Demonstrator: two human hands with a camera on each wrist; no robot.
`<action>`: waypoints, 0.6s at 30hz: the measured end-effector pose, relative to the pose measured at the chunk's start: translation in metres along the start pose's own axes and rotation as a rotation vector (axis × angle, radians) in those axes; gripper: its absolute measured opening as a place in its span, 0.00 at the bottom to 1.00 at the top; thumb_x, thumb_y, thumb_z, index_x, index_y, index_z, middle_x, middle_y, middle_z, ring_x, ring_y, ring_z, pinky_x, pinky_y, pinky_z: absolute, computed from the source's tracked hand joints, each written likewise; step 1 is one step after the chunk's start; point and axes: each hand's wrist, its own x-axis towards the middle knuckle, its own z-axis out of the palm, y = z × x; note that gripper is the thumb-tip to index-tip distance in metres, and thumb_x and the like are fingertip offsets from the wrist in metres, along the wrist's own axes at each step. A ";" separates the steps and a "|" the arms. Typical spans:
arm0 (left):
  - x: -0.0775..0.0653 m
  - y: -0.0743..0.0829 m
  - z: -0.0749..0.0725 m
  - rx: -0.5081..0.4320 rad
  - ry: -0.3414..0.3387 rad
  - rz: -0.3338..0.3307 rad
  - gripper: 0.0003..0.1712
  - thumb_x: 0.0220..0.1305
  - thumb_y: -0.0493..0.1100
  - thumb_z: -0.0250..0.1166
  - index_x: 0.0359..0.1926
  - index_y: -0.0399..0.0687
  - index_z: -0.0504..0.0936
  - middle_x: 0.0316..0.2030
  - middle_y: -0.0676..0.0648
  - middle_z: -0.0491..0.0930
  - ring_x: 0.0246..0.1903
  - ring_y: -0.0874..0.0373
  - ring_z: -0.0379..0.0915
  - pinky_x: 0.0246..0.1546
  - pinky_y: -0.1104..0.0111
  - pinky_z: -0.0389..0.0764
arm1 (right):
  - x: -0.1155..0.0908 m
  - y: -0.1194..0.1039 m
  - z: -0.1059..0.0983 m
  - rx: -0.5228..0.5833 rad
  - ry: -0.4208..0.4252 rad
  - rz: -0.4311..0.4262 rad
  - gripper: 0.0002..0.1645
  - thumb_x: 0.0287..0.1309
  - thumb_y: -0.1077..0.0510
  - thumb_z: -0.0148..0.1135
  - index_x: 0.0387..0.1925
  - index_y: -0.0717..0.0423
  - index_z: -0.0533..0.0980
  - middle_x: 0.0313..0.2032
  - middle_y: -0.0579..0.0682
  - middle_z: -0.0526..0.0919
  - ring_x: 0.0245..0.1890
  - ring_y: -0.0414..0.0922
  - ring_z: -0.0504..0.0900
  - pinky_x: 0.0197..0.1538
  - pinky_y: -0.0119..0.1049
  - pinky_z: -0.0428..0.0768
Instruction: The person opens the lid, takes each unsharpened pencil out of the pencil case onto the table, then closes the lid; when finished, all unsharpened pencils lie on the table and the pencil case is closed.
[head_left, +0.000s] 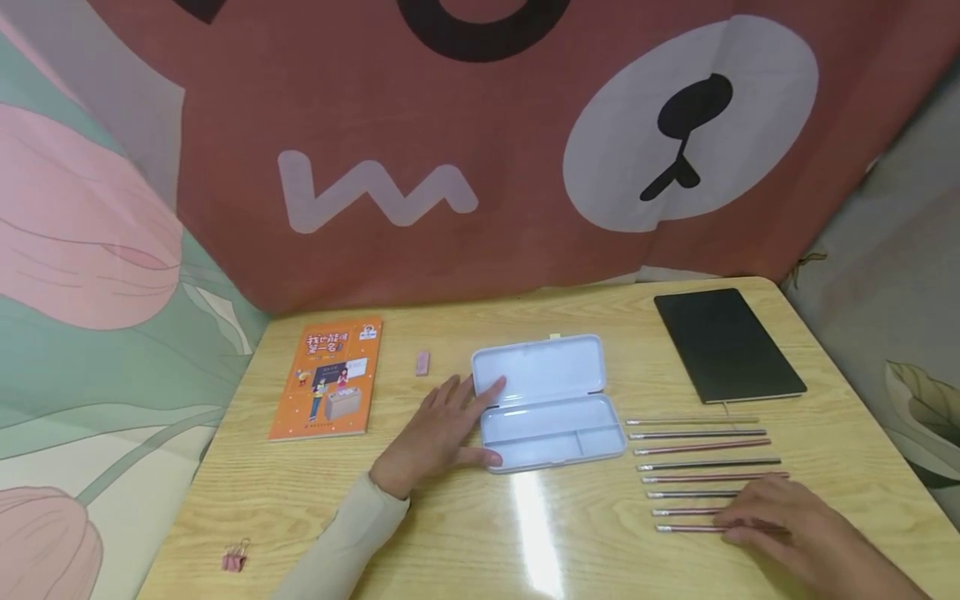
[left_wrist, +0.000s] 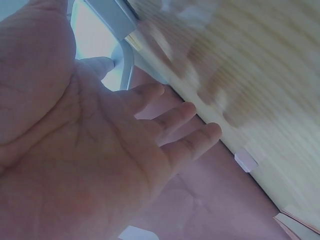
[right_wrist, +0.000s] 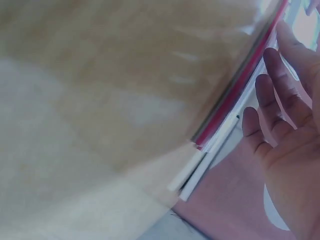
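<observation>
A pale blue pencil case lies opened on the table, its lid folded back and its divided tray showing no contents. My left hand is spread at its left side, index finger touching the lid and thumb on the tray's near left corner. Several pencils lie in a roughly parallel row to the right of the case. Over the right part of that row is my right hand, its thumb and finger pinching the nearest pencil. The right wrist view shows the other fingers loosely bent; its thumb is hidden there.
An orange book lies at the left, with a small pink eraser between it and the case. A black notebook is at the back right. Near the front left sits a pink binder clip. A printed cloth hangs behind the table.
</observation>
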 end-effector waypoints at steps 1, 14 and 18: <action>0.000 0.000 0.000 0.002 0.001 0.002 0.63 0.63 0.66 0.76 0.89 0.51 0.56 0.80 0.30 0.63 0.78 0.21 0.59 0.73 0.26 0.67 | 0.002 -0.002 -0.002 -0.018 0.008 0.010 0.23 0.51 0.53 0.87 0.41 0.19 0.87 0.41 0.18 0.80 0.41 0.25 0.77 0.50 0.15 0.68; -0.002 -0.003 -0.008 0.027 0.014 0.035 0.62 0.65 0.69 0.75 0.89 0.53 0.57 0.82 0.31 0.59 0.80 0.23 0.57 0.77 0.29 0.64 | 0.080 -0.029 -0.017 -0.094 0.137 -0.054 0.31 0.57 0.49 0.85 0.62 0.37 0.85 0.56 0.36 0.85 0.57 0.41 0.80 0.61 0.45 0.71; 0.000 -0.006 -0.012 0.078 0.060 0.061 0.64 0.62 0.70 0.76 0.90 0.56 0.57 0.84 0.29 0.56 0.79 0.24 0.60 0.77 0.32 0.67 | 0.117 -0.038 -0.011 -0.114 0.144 -0.123 0.54 0.50 0.43 0.88 0.77 0.45 0.74 0.70 0.51 0.78 0.69 0.54 0.76 0.64 0.62 0.74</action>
